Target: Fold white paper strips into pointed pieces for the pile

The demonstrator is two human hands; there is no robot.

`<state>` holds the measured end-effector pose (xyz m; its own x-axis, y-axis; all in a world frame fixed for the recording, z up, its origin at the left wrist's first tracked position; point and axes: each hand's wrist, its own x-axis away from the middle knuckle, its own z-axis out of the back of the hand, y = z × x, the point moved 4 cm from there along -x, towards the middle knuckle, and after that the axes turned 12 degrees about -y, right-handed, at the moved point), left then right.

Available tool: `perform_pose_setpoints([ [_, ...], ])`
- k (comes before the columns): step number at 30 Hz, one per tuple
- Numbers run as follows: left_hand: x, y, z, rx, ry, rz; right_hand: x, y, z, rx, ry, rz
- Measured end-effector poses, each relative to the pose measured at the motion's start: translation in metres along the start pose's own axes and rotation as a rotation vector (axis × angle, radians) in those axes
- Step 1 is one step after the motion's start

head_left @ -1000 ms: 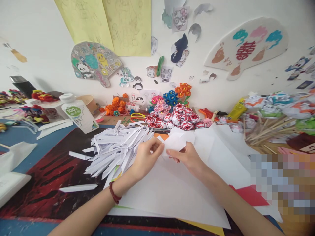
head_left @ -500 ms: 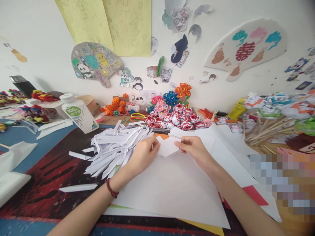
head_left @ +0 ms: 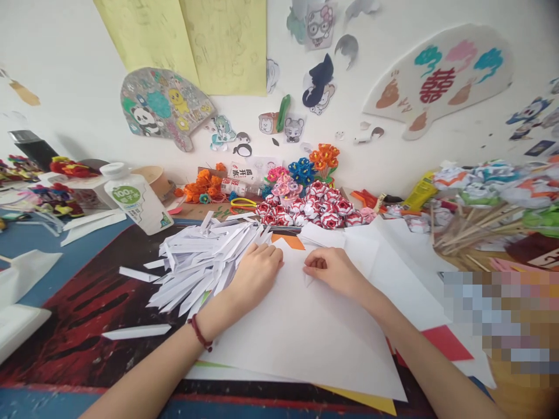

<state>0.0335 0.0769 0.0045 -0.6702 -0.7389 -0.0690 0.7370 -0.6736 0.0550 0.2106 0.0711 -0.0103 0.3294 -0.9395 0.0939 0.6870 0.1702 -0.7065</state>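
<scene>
My left hand [head_left: 257, 271], a dark red bracelet at its wrist, is closed with its fingers curled down at the upper left of a large white paper sheet [head_left: 301, 343]. What its fingertips hold, if anything, is hidden. Just across from it, my right hand [head_left: 334, 269] pinches a small piece of white paper [head_left: 308, 280], of which only a pointed tip shows below the fingers. Beside the left hand lies a heap of folded white paper strips [head_left: 196, 262]. Behind the hands are an orange paper [head_left: 292, 241] and a small white paper stack [head_left: 322, 235].
Red-and-white paper flowers [head_left: 323, 206] are massed at the back. A white bottle [head_left: 136, 201] stands at back left. One loose folded strip [head_left: 137, 332] lies on the dark mat [head_left: 87, 355]. Wooden sticks [head_left: 471, 227] and a red paper [head_left: 448, 342] are on the right.
The folded white paper stretched between both hands no longer shows there. My right hand has moved slightly down and left, and its fingers have curled in; the left hand has turned knuckles up.
</scene>
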Motion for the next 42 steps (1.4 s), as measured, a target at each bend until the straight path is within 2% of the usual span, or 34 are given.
perform_pose_setpoints([
  [4,0.000,-0.003,-0.001,0.085,-0.004,-0.025,0.000,-0.003,0.001,0.073,0.055,0.026],
  [12,0.000,-0.004,-0.002,0.132,0.015,-0.053,0.006,-0.015,-0.001,0.224,0.044,0.143],
  [17,0.002,-0.001,-0.002,0.006,-0.002,-0.079,0.010,-0.022,0.002,0.320,0.016,0.170],
  [22,0.005,0.007,0.002,-0.159,-0.037,-0.165,0.013,-0.025,0.004,0.352,-0.021,0.197],
  [26,0.007,0.010,0.002,-0.201,-0.036,-0.216,0.015,-0.026,0.003,0.411,-0.018,0.243],
  [31,0.009,0.011,0.000,-0.256,-0.012,-0.272,0.015,-0.027,-0.004,0.595,0.009,0.302],
  [37,0.010,0.013,-0.001,-0.283,-0.063,-0.325,0.015,-0.028,-0.011,0.794,-0.010,0.290],
  [42,0.010,0.016,-0.004,-0.339,-0.095,-0.351,0.015,-0.027,-0.013,0.846,-0.035,0.266],
])
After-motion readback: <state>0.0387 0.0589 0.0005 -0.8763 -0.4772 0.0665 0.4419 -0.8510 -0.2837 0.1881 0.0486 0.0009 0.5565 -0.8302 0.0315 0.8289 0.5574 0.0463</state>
